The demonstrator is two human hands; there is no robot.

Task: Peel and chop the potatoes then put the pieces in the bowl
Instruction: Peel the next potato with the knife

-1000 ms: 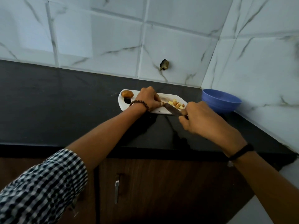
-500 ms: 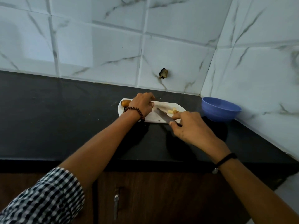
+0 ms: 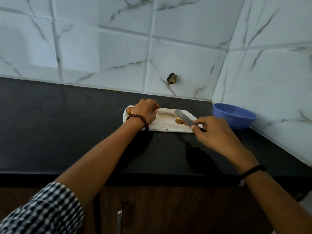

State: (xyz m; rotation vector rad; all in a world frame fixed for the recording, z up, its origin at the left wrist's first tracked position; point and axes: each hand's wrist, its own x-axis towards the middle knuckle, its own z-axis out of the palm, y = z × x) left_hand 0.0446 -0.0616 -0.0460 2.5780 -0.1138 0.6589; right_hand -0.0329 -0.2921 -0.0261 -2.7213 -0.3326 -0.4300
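Right grip around knife, blade up-left over board.

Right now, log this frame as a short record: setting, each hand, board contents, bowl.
setting: black counter, marble-look tiled wall
left hand: curled on the white cutting board, beside a whole unpeeled potato at the board's left end
right hand: grip on a knife, blade over the board
board contents: a few cut potato pieces by the blade
bowl: blue bowl right of the board; contents not visible
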